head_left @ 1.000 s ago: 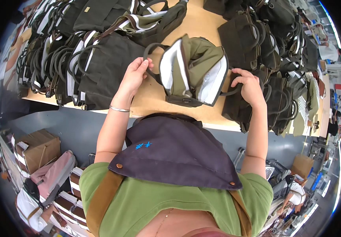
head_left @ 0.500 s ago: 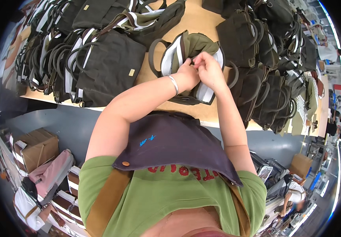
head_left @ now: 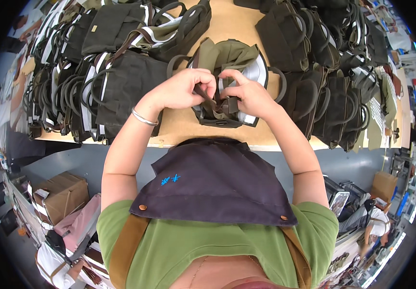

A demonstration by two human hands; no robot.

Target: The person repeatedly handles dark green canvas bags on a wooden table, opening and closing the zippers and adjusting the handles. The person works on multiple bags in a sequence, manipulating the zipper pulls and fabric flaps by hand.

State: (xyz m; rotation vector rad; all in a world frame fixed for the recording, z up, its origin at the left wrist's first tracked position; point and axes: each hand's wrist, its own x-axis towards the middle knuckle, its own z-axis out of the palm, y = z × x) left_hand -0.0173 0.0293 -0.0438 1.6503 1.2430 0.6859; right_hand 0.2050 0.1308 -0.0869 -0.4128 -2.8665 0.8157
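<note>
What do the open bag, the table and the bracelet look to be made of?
Open bag: probably canvas or similar fabric, matte, judging by the soft folds in its olive lining. Table: perhaps wood or wood-look board, from its pale tan, smooth top. Bracelet: likely polished metal, from its silvery shine.

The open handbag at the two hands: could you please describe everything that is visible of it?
The handbag stands open on the light tan table, its mouth facing up. Its dark outside looks like fabric; an olive lining and a white inner panel show. Two dark, rounded handles spread outward, one on each side. At the mouth, the left hand pinches what looks like a brown zipper strip, and the right hand holds a small dark piece.
</note>
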